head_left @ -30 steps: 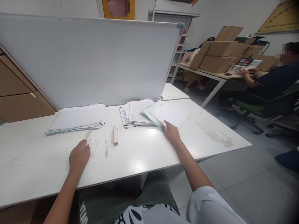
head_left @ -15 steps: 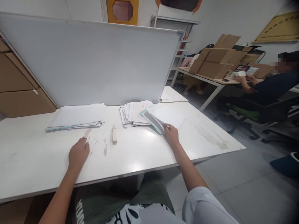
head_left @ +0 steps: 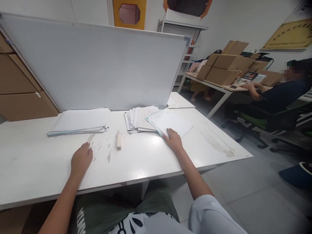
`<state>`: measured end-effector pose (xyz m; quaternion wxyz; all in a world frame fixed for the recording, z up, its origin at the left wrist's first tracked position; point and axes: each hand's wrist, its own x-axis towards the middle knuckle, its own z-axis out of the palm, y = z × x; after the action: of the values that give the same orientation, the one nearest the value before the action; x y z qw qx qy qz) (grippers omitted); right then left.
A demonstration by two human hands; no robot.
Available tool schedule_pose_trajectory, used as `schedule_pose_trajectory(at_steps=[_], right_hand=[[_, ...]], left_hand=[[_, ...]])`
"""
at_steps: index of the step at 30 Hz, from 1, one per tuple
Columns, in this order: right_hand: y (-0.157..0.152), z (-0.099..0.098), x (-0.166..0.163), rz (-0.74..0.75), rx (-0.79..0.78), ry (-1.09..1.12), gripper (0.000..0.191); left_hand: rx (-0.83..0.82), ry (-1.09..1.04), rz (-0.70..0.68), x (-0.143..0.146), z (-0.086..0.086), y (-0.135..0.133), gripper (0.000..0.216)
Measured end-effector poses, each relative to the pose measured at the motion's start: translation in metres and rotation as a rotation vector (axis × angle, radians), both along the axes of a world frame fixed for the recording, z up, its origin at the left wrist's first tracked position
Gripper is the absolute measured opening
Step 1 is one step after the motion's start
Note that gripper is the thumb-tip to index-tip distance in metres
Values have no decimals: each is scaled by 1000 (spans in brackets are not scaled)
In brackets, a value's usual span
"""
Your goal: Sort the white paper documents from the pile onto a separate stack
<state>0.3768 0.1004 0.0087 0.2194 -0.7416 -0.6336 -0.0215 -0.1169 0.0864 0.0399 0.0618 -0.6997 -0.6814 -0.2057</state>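
Note:
My right hand (head_left: 173,140) rests on the near left corner of some white sheets (head_left: 179,122) with a teal edge. Its fingers lie spread on the top sheet, the thumb at the sheets' edge. My left hand (head_left: 81,158) lies on the white table (head_left: 141,156) with loosely bent fingers and the thumb apart; nothing shows in it. Between the hands is a narrow cream-coloured tool (head_left: 119,141), its kind unclear. A neat paper stack (head_left: 81,120) is beyond my left hand. An uneven paper pile (head_left: 142,119) partly lies under the teal-edged sheets.
A whiteboard (head_left: 102,65) stands along the table's back edge, with cardboard boxes (head_left: 21,104) at its left. At the right, a person (head_left: 290,84) sits by another table stacked with boxes (head_left: 225,65). A chair (head_left: 253,120) stands on the floor there.
The sheet corner that my right hand held bent up now lies flat, and the hand's fingers have spread over it. My left hand stays in place. The seated person's hands have lowered.

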Motion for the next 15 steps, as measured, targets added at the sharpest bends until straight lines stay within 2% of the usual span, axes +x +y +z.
schedule_pose_trajectory(at_steps=[5,10,13,15], right_hand=[[-2,1,1,3,32,46,51],[-6,2,2,-15,162,152,41],[-11,9,3,-50,222,158,41],[-19,18,-3,-32,306,145,40]], left_hand=[[-4,-10,0,2,-1,-1,49],[5,-45,-8,-1,-2,4,45],[31,-113,-8,-6,4,7,43],[80,-198,-43,0,8,-4,40]])
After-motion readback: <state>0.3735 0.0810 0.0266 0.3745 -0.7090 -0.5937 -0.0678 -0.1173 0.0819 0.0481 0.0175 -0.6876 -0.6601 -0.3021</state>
